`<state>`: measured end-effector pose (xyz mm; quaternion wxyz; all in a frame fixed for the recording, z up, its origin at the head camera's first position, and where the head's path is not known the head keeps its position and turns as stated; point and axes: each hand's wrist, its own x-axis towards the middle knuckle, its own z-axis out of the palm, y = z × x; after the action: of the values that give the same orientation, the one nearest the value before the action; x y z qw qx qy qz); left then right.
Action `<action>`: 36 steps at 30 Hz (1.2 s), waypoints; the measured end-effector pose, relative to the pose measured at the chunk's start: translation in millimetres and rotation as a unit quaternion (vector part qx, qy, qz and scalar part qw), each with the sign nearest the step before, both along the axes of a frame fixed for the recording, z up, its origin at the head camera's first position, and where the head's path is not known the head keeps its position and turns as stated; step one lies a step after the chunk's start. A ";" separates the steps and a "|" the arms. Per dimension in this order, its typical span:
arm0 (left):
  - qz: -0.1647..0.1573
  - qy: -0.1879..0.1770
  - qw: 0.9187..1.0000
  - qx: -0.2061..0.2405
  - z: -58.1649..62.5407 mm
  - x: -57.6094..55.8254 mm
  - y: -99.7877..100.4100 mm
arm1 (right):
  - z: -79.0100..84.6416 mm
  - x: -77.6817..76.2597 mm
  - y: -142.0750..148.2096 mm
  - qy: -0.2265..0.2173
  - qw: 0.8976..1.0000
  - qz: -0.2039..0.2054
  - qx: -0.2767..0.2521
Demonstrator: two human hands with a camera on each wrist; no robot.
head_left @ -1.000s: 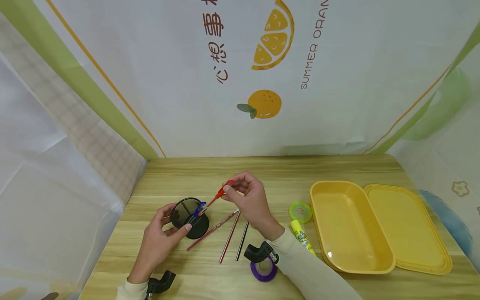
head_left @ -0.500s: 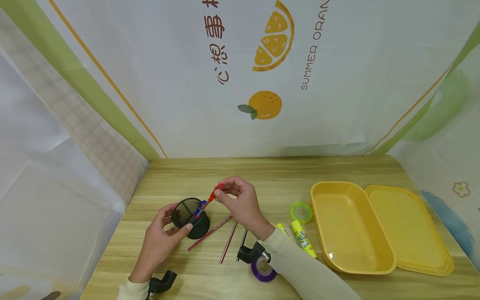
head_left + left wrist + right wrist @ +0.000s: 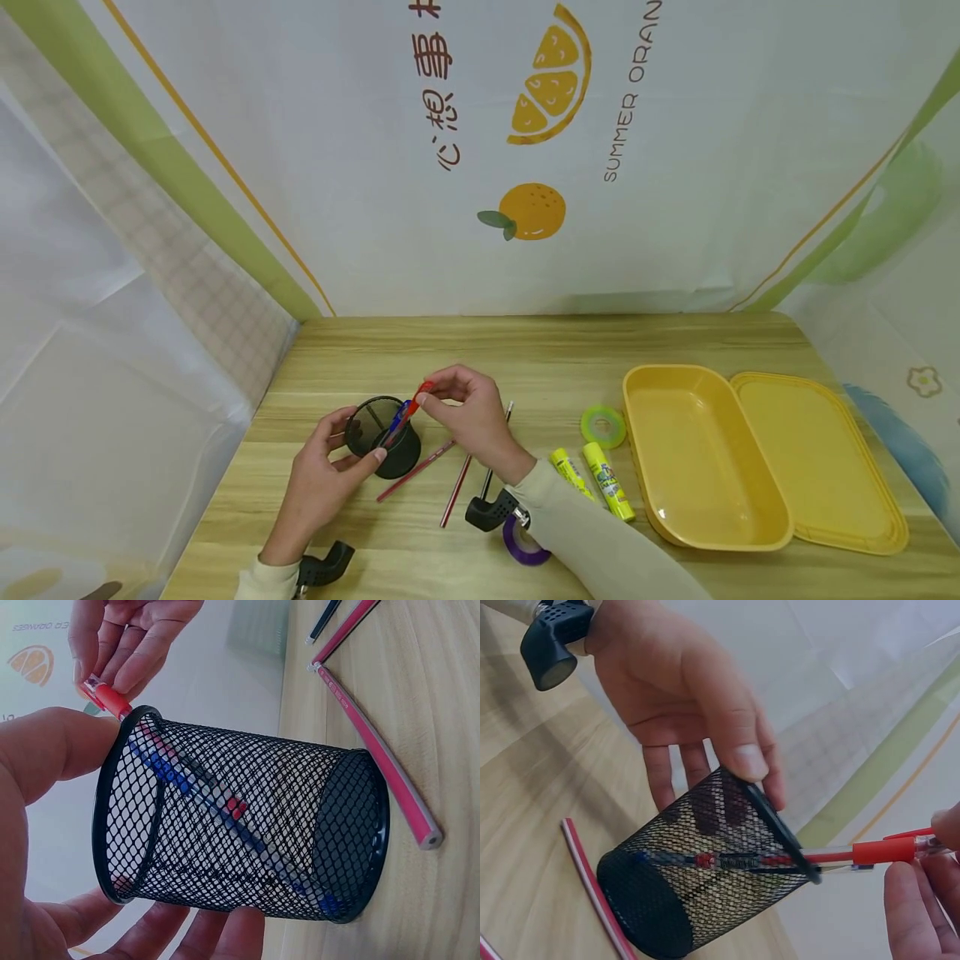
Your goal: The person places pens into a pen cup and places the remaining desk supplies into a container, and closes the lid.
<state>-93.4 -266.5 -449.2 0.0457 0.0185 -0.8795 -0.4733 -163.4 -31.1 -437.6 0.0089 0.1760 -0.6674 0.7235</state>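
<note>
My left hand (image 3: 322,471) grips a black mesh pen cup (image 3: 399,457), thumb on the rim and fingers around its side. The cup is upright on the table or nearly so; contact under it is hard to judge. A blue pen (image 3: 169,774) leans inside it. With thumb and fingertips my right hand (image 3: 472,417) pinches a red pen (image 3: 881,851) by its capped-looking red end. The pen's lower part is inside the cup, its red tip (image 3: 237,808) visible through the mesh, above the base.
Two red pencils (image 3: 415,472) and a black pencil (image 3: 487,482) lie beside the cup. Rightward are two yellow glue sticks (image 3: 609,483), green tape (image 3: 603,427), purple tape (image 3: 522,547), a yellow box (image 3: 632,433) and its lid (image 3: 821,458).
My right hand has moved left and slightly down, bringing the red pen deeper into the cup. My left hand and the cup have barely moved.
</note>
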 end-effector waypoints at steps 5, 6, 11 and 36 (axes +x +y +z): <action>0.002 0.001 1.000 -0.002 0.2 -0.1 0.3 | -4.4 1.6 -3.1 -0.013 1.000 0.006 0.011; 0.002 0.001 1.000 -0.002 0.3 -0.1 0.3 | -5.4 1.6 -3.7 -0.013 1.000 0.006 0.013; 0.002 0.000 1.000 -0.002 0.3 0.3 -0.1 | -9.2 2.2 -6.5 -0.009 0.999 0.009 0.031; 0.010 -0.006 1.000 -0.001 0.1 -2.0 1.9 | -18.1 1.3 -7.3 -0.012 0.999 0.027 0.029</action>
<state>-95.4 -264.6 -449.1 0.0454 0.0303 -0.8802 -0.4715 -162.1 -38.4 -455.7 -0.0234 0.1855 -0.6836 0.7055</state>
